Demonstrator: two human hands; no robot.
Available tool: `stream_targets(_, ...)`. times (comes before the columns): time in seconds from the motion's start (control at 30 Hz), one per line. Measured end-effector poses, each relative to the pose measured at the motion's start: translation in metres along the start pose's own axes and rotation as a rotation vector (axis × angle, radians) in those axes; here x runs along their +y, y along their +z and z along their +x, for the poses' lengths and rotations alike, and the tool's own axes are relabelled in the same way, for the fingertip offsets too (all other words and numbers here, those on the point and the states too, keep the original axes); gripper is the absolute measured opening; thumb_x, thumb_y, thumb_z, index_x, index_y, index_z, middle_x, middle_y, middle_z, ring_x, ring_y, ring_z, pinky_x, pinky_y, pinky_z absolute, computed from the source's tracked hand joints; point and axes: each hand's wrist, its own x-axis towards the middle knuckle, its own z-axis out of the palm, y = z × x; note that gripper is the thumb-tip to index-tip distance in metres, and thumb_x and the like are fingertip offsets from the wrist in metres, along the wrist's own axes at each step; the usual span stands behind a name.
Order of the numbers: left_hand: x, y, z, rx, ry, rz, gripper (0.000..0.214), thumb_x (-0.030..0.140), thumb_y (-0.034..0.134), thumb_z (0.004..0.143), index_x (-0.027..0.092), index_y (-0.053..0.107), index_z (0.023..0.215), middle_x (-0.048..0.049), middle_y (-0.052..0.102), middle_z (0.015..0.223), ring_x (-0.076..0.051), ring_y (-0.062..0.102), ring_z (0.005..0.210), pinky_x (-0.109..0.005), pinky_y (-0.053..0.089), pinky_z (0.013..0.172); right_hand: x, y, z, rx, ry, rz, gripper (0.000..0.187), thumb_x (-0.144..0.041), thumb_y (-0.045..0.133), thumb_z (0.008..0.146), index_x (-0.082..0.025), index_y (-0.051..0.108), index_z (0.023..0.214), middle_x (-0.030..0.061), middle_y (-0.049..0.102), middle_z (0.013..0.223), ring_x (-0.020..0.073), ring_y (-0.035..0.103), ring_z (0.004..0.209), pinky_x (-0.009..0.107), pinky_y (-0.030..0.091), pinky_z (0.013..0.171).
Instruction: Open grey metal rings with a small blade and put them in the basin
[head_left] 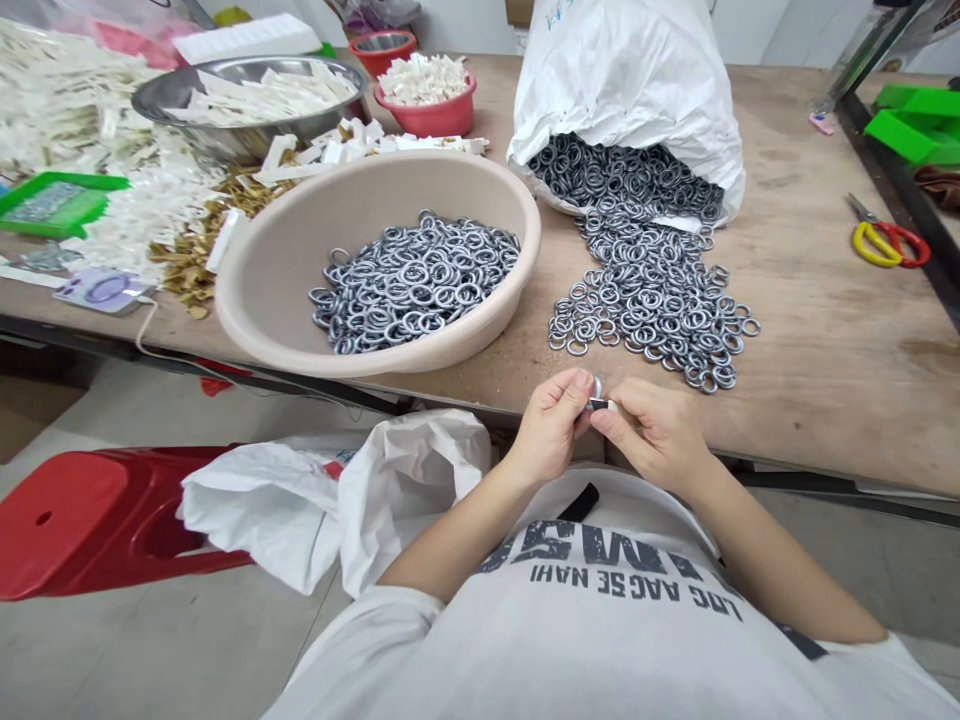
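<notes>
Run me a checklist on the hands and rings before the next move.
1. Ring at the left hand's fingertips: ok, though partly hidden.
2. Right hand close beside the left: ok.
3. Dark piece between the hands identified: cannot tell.
4. Loose rings near the hands: ok.
5. Basin rings below its rim: ok.
6. Scissors apart from the hands: ok.

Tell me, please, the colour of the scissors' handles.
Yellow handle and red handle, seen in the head view.
</notes>
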Motion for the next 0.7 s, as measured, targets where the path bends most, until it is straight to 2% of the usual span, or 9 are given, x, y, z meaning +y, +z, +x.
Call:
stream_targets(0.1,-0.001,-0.003,-0.007,-0.132,0.005,0.092,0.049,0.057,0.068,0.082,0.015,0.052,0.062,0.0023,0.044,0.057,-0.006,0.033,0.05,-0.021,0.025,0.048,0.026,0.001,0.009,0.023,0.193,0.035,0.044,-0.05,0.041,0.101,-0.021,0.056,0.073,-0.0008,0.056,0.067,0.0137,0.051,0.063,0.028,0.032,0.061)
stream_targets(0.17,-0.001,-0.007,-0.01,-0.184,0.002,0.107,0.049,0.055,0.066,0.085,0.014,0.052,0.06,0.001,0.046,0.056,-0.006,0.035,0.049,-0.022,0.025,0.049,0.044,0.001,0.019,0.043,0.314,-0.081,0.047,-0.054,0.038,0.101,-0.021,0.06,0.077,0.0006,0.061,0.07,0.0156,0.054,0.065,0.028,0.031,0.06)
stream_targets(0.27,0.001,-0.017,-0.007,-0.102,-0.004,0.01,0.043,0.047,0.067,0.086,0.015,0.05,0.063,0.0026,0.045,0.056,-0.004,0.033,0.045,-0.021,0.021,0.044,0.059,0.004,0.036,-0.012,0.359,-0.411,0.034,-0.053,0.051,0.096,-0.022,0.065,0.094,0.0051,0.068,0.093,0.0209,0.06,0.077,0.029,0.031,0.061)
stream_targets(0.33,0.002,-0.024,-0.002,-0.05,-0.015,-0.047,0.037,0.042,0.066,0.087,0.015,0.051,0.067,0.0013,0.052,0.059,-0.004,0.035,0.043,-0.019,0.021,0.042,0.058,0.008,0.046,-0.071,0.357,-0.6,0.031,-0.05,0.058,0.093,-0.023,0.064,0.107,0.0081,0.067,0.106,0.0238,0.063,0.082,0.03,0.032,0.062)
stream_targets(0.47,0.005,-0.035,0.007,-0.011,-0.074,-0.16,0.021,0.035,0.063,0.083,0.017,0.054,0.081,-0.0019,0.064,0.067,-0.006,0.042,0.04,-0.017,0.023,0.038,0.05,0.016,0.057,-0.168,0.357,-0.753,0.027,-0.041,0.049,0.098,-0.021,0.064,0.11,0.0113,0.064,0.109,0.0246,0.064,0.082,0.03,0.035,0.064)
stream_targets(0.53,0.006,-0.036,0.009,-0.016,-0.116,-0.232,0.018,0.034,0.062,0.08,0.018,0.054,0.086,-0.0015,0.065,0.068,-0.008,0.046,0.041,-0.017,0.025,0.036,0.049,0.015,0.057,-0.168,0.358,-0.725,0.025,-0.036,0.047,0.098,-0.019,0.064,0.108,0.0127,0.063,0.11,0.0245,0.064,0.084,0.031,0.036,0.065)
stream_targets(0.6,0.006,-0.034,0.011,-0.001,-0.139,-0.257,0.021,0.036,0.062,0.078,0.018,0.055,0.087,-0.0014,0.065,0.07,-0.009,0.05,0.044,-0.016,0.026,0.036,0.048,0.011,0.052,-0.125,0.363,-0.578,0.022,-0.033,0.048,0.098,-0.018,0.064,0.102,0.012,0.063,0.106,0.0234,0.062,0.085,0.031,0.037,0.067)
stream_targets(0.7,0.001,-0.026,0.014,0.071,-0.09,-0.137,0.027,0.042,0.067,0.08,0.017,0.057,0.087,-0.0001,0.062,0.07,-0.007,0.051,0.045,-0.015,0.023,0.035,0.045,0.003,0.039,-0.096,0.361,-0.047,0.024,-0.038,0.048,0.098,-0.019,0.059,0.088,0.0044,0.06,0.085,0.0177,0.055,0.075,0.028,0.037,0.066)
